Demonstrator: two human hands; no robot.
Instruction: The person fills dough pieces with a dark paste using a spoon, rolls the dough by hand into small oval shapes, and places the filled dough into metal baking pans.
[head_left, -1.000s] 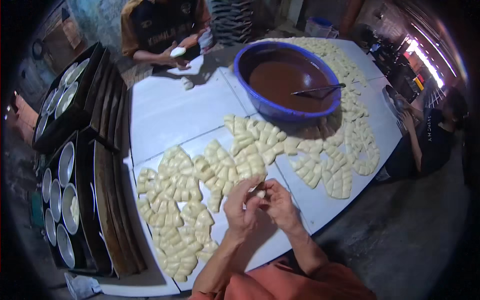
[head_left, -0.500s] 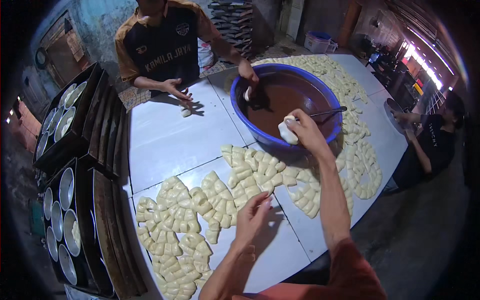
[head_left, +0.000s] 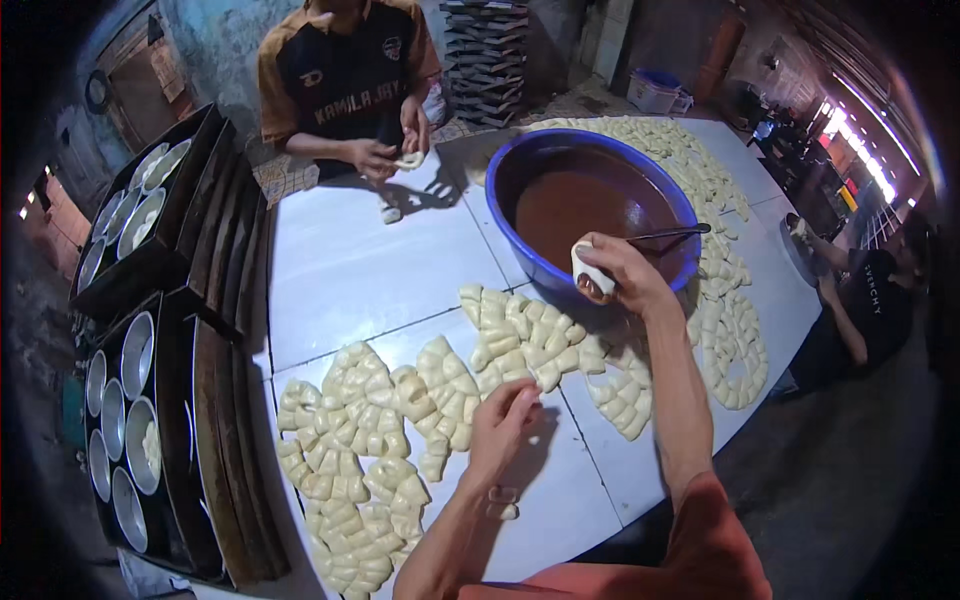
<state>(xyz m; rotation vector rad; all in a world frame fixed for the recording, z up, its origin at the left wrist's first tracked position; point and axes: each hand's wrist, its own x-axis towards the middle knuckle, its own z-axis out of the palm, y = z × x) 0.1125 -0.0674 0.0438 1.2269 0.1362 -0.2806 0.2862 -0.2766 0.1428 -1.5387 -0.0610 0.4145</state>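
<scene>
My right hand grips a pale dough piece with brown filling showing on it, over the near rim of a large blue basin. Brown filling lies in that basin, and the dark handle of a utensil leans out over its right side. Lower down, my left hand hovers by the table with fingers curled in; anything inside them is hidden. Many flattened dough pieces sit in joined rows to its left and beyond it. Small dough bits lie beside my left wrist.
Across the white-tiled table, a co-worker's hands hold dough above a small dough lump. Dark trays with round metal tins are stacked at the left. More dough pieces cover the right side. Another person stands there.
My right hand has turned the dough piece, and brown filling now shows on it. The co-worker's hand has left the basin, and both their hands are together on dough.
</scene>
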